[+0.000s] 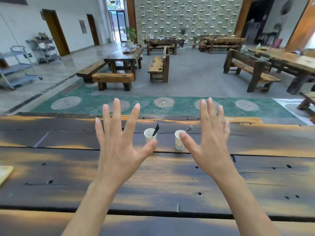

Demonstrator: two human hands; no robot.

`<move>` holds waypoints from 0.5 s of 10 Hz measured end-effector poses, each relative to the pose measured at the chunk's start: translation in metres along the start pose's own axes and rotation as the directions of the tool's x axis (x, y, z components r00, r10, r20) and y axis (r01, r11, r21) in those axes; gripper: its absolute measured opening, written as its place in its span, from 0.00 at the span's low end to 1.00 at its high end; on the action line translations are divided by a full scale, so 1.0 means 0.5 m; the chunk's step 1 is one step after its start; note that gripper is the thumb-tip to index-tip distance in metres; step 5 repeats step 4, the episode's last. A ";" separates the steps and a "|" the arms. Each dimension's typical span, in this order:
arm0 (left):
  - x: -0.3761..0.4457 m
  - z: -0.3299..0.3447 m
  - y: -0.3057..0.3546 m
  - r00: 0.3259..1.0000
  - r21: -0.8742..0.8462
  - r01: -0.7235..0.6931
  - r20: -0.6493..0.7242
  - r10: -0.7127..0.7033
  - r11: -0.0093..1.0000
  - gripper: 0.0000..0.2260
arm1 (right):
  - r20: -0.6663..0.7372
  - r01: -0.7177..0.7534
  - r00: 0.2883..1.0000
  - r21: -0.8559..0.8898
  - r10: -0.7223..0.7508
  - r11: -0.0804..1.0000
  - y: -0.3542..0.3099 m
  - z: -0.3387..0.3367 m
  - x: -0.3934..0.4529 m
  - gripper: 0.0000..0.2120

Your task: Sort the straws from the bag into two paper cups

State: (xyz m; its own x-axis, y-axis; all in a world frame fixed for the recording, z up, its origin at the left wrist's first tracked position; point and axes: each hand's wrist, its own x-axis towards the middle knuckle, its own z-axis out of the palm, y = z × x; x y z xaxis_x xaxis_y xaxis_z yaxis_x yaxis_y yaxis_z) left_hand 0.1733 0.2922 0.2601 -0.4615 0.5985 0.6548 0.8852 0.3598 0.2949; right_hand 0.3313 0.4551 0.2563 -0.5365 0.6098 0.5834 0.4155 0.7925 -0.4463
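Two white paper cups stand side by side on the dark wooden table (pixel 170 176). The left cup (pixel 150 135) holds black straws (pixel 156 129) that lean to the right. Wrapped, clear-looking straws (pixel 189 129) stick out of the right cup (pixel 178 141). My left hand (pixel 117 142) hovers flat with fingers spread, its thumb in front of the left cup. My right hand (pixel 208 138) is spread the same way, its thumb over the right cup's rim. Neither hand holds anything. No bag is in view.
A pale yellow object (pixel 4 172) lies at the table's left edge. Beyond the table's far edge is a green floor mat (pixel 170 106), then wooden benches (pixel 113 80) and tables. Metal carts (pixel 20 65) stand at the far left.
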 end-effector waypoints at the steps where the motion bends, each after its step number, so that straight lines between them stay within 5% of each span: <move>1: -0.002 -0.014 0.006 1.000 0.014 0.001 0.008 -0.001 1.000 0.39 | 0.003 0.006 1.000 0.010 -0.006 1.000 -0.012 -0.010 -0.008 0.43; 5: -0.009 -0.036 0.017 1.000 -0.012 -0.004 -0.004 0.003 1.000 0.39 | -0.034 0.027 0.999 0.249 -0.020 0.968 -0.050 -0.065 -0.017 0.40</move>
